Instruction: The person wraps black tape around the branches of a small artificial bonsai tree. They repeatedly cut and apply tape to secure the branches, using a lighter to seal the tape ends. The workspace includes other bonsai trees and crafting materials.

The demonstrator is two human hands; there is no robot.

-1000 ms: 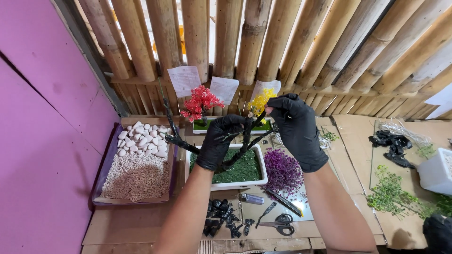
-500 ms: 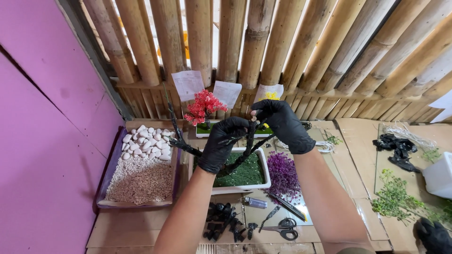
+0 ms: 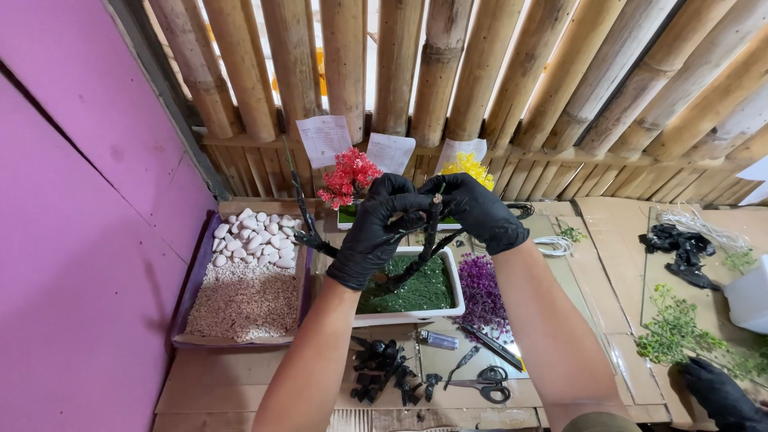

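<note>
- So, both hands are in black gloves and meet over the middle of the bench, working on a black branched trunk (image 3: 416, 256), like a little fake tree skeleton.
- Left hand (image 3: 376, 236) is curled tight around the trunk's middle, fingers wrapped and closed on it.
- Right hand (image 3: 476, 208) is pinched shut on the top end of the same trunk, fingertips right against the left hand's.
- Trunk leans a bit, its foot down in the white rectangular tray (image 3: 456, 308) filled with green moss-like stuff, just near of the hands. One thin side branch (image 3: 308, 236) sticks out to the left over the pebble box.
- Left of that sits a purple-edged box (image 3: 196, 280) with white pebbles (image 3: 252, 236) at the far end and fine brownish gravel (image 3: 240, 308) at the near end.
- Far side, against the bamboo wall (image 3: 448, 72): a red tuft of fake foliage (image 3: 348, 176) and a yellow one (image 3: 468, 166), with paper sheets behind them.
- Right of the tray there's a purple foliage clump (image 3: 480, 292), touching the tray's edge or close to it, can't quite tell.
- Near edge: a heap of small black pieces (image 3: 384, 372), scissors (image 3: 480, 388) and a small lighter (image 3: 438, 339).
- Far right of the bench has green sprigs (image 3: 672, 328), more black bits (image 3: 680, 248), and another person's black-gloved hand (image 3: 720, 392) at the near right corner.
</note>
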